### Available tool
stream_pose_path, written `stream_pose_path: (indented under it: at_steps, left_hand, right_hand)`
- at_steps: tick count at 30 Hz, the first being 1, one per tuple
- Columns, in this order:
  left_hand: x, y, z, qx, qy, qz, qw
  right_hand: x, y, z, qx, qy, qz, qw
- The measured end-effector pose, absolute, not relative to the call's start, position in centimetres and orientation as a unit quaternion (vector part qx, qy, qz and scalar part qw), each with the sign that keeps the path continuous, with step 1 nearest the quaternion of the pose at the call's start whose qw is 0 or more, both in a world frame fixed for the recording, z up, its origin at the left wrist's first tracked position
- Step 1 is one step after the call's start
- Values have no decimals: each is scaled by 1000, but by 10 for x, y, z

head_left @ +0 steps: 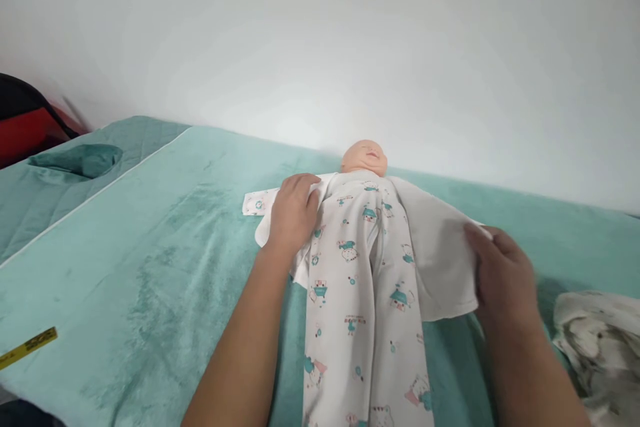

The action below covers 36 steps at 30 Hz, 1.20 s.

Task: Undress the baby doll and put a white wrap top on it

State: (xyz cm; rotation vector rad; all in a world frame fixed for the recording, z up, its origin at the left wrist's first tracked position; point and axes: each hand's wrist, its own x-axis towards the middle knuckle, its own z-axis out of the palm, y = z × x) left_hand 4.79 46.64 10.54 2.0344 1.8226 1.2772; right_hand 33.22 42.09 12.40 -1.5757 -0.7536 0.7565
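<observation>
A baby doll (pixel 365 157) lies on its back on the bed, its head toward the wall. White baby pants (pixel 345 300) printed with teal and pink animals and houses run down over its front. A white baby shirt (pixel 440 253) is spread under and beside the doll, its printed sleeve (pixel 255 203) sticking out at the left. My right hand (pixel 505 273) pinches the outer edge of the shirt's right panel and holds it out sideways. My left hand (pixel 295 210), fingers bent around the cloth, grips the shirt by the doll's shoulder. The doll's arms and legs are hidden.
A teal plush cover (pixel 165 267) lies over the bed, with a yellow tape strip (pixel 30 348) at its left. Crumpled white cloth (pixel 600 347) sits at the lower right. A red and black bag (pixel 25 123) stands at the far left. The white wall (pixel 300 60) borders the back.
</observation>
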Motion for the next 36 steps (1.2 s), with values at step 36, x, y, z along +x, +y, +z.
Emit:
stream_pose_path:
  at_steps: [36]
  left_hand:
    - [72, 467, 101, 718, 622, 269, 154]
  right_hand:
    - [320, 436, 64, -584, -746, 37, 317]
